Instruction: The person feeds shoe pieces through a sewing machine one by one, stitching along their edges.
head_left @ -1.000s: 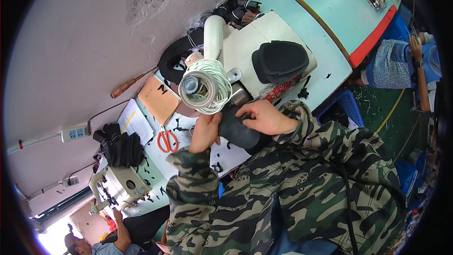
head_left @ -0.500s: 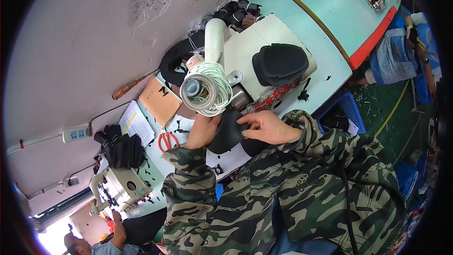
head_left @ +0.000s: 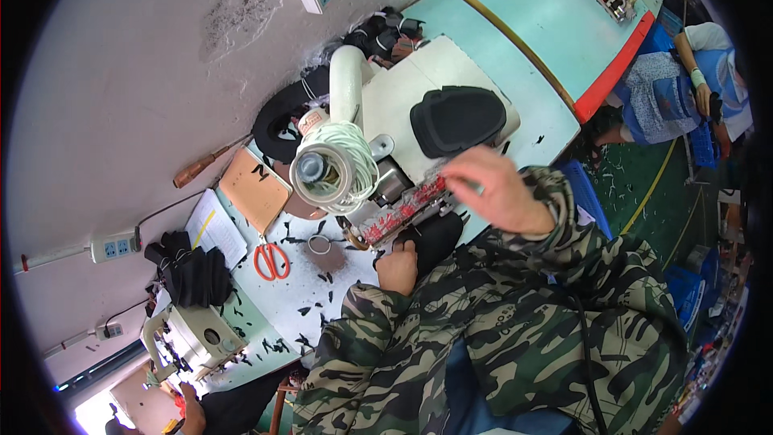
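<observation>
My left hand (head_left: 398,268) is closed on the edge of a black, flexible cut piece (head_left: 436,240) at the near side of a sewing machine (head_left: 394,221). Part of that piece is hidden by my hand and sleeve. My right hand (head_left: 501,191), slightly blurred, is raised to the right of the machine's red-fuzzed front edge, with thumb and fingers apart and nothing seen between them. Just beyond it, a stack of rounded black pieces (head_left: 457,122) lies on the machine's pale top.
Orange-handled scissors (head_left: 271,261) and a tan notebook (head_left: 255,192) lie to the left, among black scraps. A coil of pale cord (head_left: 352,163) hangs round the machine's post. Black bundles (head_left: 188,268) stand farther left, a blue crate (head_left: 586,197) at right. Two other people are nearby.
My right hand has left the black piece and risen to the right, toward the stack. My left hand has moved right and nearer with a black piece. The whole view has shifted.
</observation>
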Tool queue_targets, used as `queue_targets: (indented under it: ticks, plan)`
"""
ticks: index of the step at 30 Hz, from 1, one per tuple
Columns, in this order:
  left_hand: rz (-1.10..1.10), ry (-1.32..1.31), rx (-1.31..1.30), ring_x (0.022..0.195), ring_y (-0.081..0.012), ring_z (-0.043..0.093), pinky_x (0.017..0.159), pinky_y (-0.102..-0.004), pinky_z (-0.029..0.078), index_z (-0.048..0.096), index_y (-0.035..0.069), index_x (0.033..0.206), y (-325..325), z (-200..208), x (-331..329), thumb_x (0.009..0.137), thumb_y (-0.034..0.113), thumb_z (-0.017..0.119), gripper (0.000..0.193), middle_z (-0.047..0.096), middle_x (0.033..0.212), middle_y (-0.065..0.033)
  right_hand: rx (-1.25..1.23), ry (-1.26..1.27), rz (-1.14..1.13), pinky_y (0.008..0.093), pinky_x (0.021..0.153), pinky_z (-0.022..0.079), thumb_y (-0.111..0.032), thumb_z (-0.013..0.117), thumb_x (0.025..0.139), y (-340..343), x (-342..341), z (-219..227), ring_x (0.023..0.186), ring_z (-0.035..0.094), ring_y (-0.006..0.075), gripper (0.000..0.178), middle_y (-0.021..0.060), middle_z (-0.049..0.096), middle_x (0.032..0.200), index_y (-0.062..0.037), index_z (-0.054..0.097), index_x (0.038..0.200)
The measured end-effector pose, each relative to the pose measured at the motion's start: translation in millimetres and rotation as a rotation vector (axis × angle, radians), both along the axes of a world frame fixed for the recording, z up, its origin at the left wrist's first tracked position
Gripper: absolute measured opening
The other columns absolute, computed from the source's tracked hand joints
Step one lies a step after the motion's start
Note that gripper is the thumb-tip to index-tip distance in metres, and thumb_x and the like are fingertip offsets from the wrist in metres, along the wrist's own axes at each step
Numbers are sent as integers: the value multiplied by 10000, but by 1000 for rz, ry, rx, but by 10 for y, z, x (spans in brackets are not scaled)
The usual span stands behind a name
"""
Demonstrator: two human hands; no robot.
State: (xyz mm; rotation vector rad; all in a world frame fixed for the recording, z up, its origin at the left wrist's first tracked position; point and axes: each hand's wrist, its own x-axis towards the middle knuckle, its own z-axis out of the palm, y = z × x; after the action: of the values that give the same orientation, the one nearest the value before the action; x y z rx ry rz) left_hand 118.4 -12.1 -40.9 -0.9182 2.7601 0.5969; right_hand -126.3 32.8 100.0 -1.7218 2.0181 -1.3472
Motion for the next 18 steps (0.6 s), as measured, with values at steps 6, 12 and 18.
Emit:
queue_targets:
  ticks: [6,12,18]
  plan:
    - [-22,244,55,594,-336,641,508,-437,484,543,79,928,-252,846,-137,893,168,546,96,626,720,-136,370,-58,537,387,718,499,-8,613,731,111,346,-525,828,617,329,187,125,633,898,-48,651,909]
    - [443,144,652,464,-283,593,493,-405,475,585,-10,1017,-1023,1353,-269,932,168,509,211,576,609,-181,259,-116,275,424,693,491,-24,619,760,-216,473,-431,812,602,350,218,146,586,886,-13,635,977]
    - [202,364,59,721,-403,602,670,-456,468,575,-74,865,-1072,1187,-388,913,175,529,258,591,736,-257,376,52,265,455,675,481,-93,624,751,-526,401,-217,804,612,343,224,115,591,835,-61,660,971]
